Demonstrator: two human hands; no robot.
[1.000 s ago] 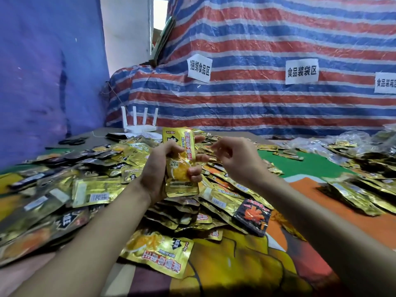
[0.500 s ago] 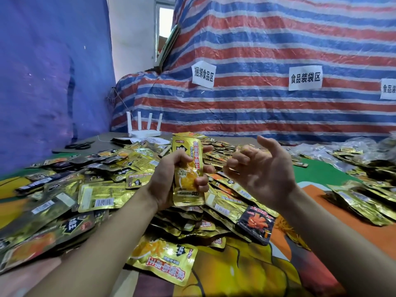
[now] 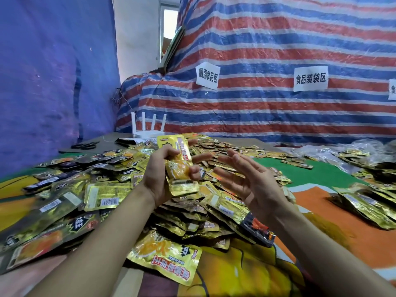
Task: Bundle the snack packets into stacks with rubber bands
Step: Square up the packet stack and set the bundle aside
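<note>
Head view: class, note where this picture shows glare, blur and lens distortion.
Head view: the window is blown out white; the gold packet held in the left hand glints; packets at the lower left edge smear soft; the striped tarp bows, wide-angle.

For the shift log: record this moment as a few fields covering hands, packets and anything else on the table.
left hand: grips an upright bunch of gold foil snack packets
right hand: open, fingers spread, beside the bunch, holding nothing
rubber band: none visible
loose stock: heap of gold and dark foil packets spread over the table
far edge: white four-antenna router; black scissors
</note>
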